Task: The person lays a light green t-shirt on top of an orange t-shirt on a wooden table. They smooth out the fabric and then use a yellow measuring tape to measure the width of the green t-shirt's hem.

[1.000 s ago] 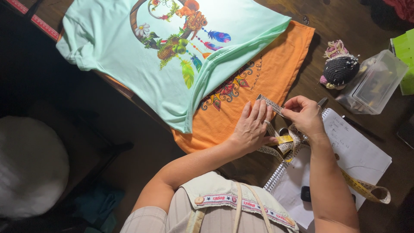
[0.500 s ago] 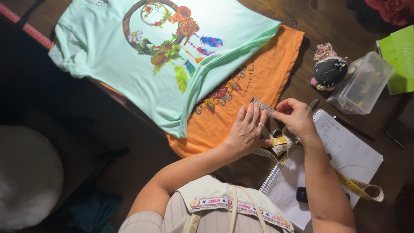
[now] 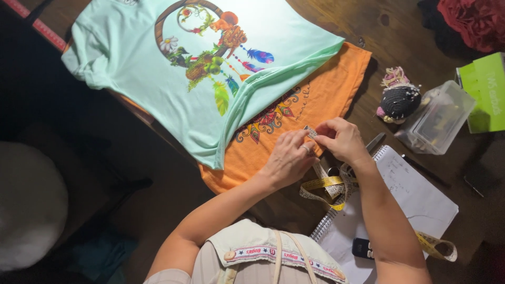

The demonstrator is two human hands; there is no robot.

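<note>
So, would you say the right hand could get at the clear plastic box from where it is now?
Probably yes: the right hand is at the orange shirt's edge, and only bare table separates it from the clear plastic box.

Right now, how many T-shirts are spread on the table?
2: the mint-green T-shirt lies on top, the orange T-shirt under it, reaching toward both hands. More could be hidden beneath.

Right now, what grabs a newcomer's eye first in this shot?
The mint-green shirt with a bright dreamcatcher print, spread at top left over an orange shirt on the dark wooden table. Next, both hands at centre: the left hand and right hand pinch a measuring tape at the orange shirt's edge. A spiral notebook lies lower right.
</note>
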